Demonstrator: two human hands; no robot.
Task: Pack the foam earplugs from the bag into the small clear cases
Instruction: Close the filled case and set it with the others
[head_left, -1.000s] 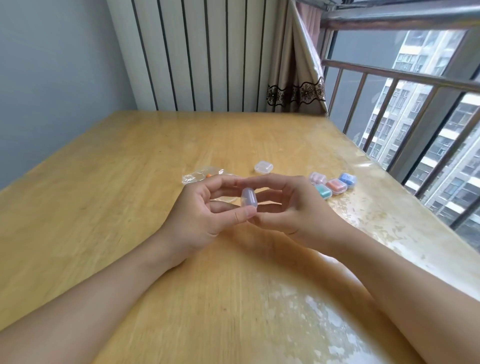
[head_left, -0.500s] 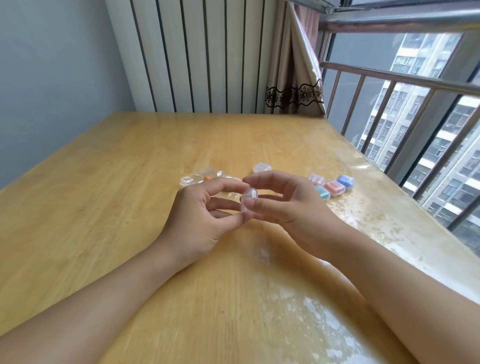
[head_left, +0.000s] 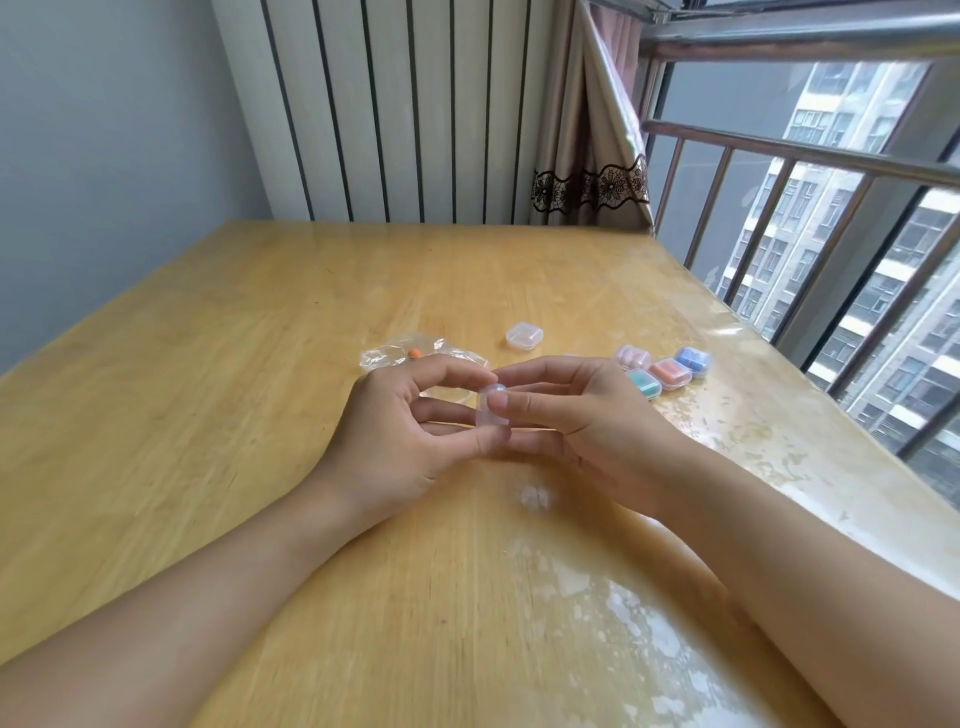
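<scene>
Hands meeting mid-table: left hand (head_left: 400, 431) and right hand (head_left: 587, 415) both pinching one small clear case (head_left: 491, 408), fingers curled round it, holding it just above wooden table (head_left: 208, 415). Bag (head_left: 402, 356) lying just behind left hand, orange earplug (head_left: 414, 353) showing inside. Empty case (head_left: 524, 334) sitting further back; four filled cases (head_left: 662, 369) clustering right of right hand. Not seeing any readable writing

I get one view only, from the head camera: wide-angle, looking forward and down across the table (head_left: 218, 415), close over both forearms, toward the far wall (head_left: 104, 130) and the railing (head_left: 779, 156) at right.
</scene>
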